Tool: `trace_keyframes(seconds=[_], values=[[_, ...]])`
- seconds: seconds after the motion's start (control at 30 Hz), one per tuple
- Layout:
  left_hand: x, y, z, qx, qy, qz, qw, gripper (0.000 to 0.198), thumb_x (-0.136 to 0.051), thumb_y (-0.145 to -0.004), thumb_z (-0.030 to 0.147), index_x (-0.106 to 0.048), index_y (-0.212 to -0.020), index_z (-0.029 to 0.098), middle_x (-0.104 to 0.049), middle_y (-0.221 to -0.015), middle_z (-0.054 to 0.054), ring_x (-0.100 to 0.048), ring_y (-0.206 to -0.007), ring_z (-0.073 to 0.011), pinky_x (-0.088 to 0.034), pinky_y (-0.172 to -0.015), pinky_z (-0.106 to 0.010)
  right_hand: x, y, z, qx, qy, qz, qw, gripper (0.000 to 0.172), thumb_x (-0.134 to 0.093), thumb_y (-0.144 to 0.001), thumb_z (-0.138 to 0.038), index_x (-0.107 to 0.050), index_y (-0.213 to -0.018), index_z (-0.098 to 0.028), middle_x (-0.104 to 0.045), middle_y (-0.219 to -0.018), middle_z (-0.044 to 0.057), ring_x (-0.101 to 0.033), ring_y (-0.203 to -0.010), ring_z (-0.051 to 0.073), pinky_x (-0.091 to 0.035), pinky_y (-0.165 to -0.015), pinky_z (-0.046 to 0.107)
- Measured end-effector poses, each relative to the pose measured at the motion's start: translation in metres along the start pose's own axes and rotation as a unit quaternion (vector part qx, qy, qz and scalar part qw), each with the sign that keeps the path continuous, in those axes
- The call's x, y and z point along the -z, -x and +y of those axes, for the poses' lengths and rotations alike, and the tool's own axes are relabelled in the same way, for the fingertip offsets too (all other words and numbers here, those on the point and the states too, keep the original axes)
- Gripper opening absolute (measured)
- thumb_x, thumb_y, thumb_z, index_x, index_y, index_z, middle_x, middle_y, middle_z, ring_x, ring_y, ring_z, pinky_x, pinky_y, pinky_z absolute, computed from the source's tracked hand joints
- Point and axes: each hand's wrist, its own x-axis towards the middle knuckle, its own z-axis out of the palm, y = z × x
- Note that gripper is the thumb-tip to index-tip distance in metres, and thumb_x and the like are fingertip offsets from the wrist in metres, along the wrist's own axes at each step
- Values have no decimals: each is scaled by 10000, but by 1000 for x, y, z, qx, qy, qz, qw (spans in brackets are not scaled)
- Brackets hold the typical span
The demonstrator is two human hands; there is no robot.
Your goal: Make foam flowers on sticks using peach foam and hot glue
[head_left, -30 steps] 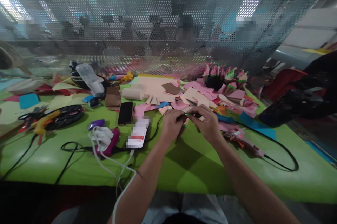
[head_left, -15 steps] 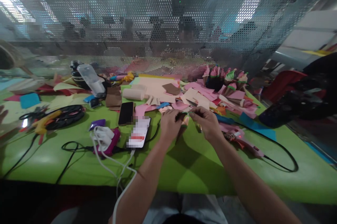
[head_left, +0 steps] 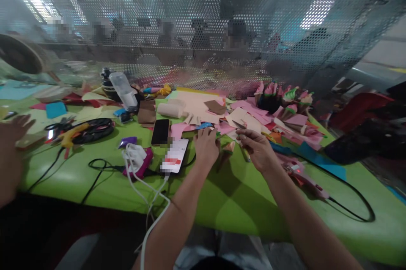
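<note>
On the green tabletop, between my hands, a small brown paper cone [head_left: 226,156] with a pale pinkish top lies tilted. My left hand [head_left: 207,148] is left of the cone, palm down, fingers apart at the edge of the paper scraps, with a bit of green by its fingertips. To the cone's right, the thumb and fingers of my right hand [head_left: 256,148] are pinched together; a tiny greenish spot shows at the tips, too small to name. A thin pen-like stick [head_left: 248,156] lies under that hand.
Left of my arm are two phones, a black one [head_left: 160,132] and a lit one [head_left: 174,156], and a magenta charger block [head_left: 141,164] with white cables. A yellow glue gun [head_left: 71,137] lies farther left, near another person's hand [head_left: 15,128]. Finished paper cones [head_left: 290,94] stand back right; a pink glue gun [head_left: 306,181] lies right.
My hands were together over the cone and have moved apart, the left toward the scraps, the right to the right. The cone now rests between them. The view has turned left.
</note>
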Motion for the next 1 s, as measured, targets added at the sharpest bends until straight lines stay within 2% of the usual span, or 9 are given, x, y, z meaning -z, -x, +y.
trace_keyframes(seconds=[0.13, 0.27, 0.47, 0.7, 0.9, 1.0], values=[[1, 1, 3, -1, 42, 28, 999, 357, -538, -917, 254, -609, -1268, 251, -632, -1304, -70, -512, -1206, -278, -392, -983, -427, 1, 0, 0, 28, 48, 0, 998, 313, -888, -562, -471, -748, -720, -241, -670, -696, -10, -524, -582, 107, -407, -521, 243], [-1, 4, 6, -14, 81, 31, 996, 310, -556, -909, 240, -650, -1205, 239, -660, -1254, -64, -538, -1175, -260, -387, -975, -403, 4, 2, -1, 36, 84, 21, 996, 355, -890, -536, -516, -726, -672, -231, -647, -642, -12, -513, -559, 106, -400, -506, 238], [-6, 7, 11, -21, 100, 27, 994, 297, -557, -919, 264, -663, -1193, 228, -695, -1193, -53, -560, -1152, -250, -392, -973, -397, 11, -1, 0, 38, 121, 46, 991, 366, -876, -541, -472, -762, -775, -215, -691, -707, 15, -491, -515, 91, -356, -441, 221], [-10, 8, 11, -36, 116, 50, 991, 261, -548, -924, 269, -665, -1155, 241, -718, -1133, -37, -587, -1101, -232, -415, -936, -383, 9, 1, -3, 23, 86, 90, 992, 451, -941, -370, -473, -697, -620, -189, -628, -595, -3, -522, -558, 105, -394, -494, 229], [-9, 8, 12, -31, 129, 38, 990, 256, -540, -928, 263, -670, -1146, 230, -720, -1113, -37, -599, -1073, -219, -430, -931, -377, 9, 3, -6, 22, 123, 78, 989, 439, -901, -467, -487, -762, -764, -196, -694, -733, 24, -487, -574, 99, -374, -487, 232], [-7, 7, 12, -28, 125, 35, 991, 252, -550, -923, 257, -672, -1142, 237, -721, -1118, -38, -599, -1093, -220, -429, -941, -375, 9, 3, -5, 27, 107, 79, 991, 405, -908, -460, -460, -748, -721, -195, -675, -689, 12, -493, -566, 98, -375, -487, 227]])
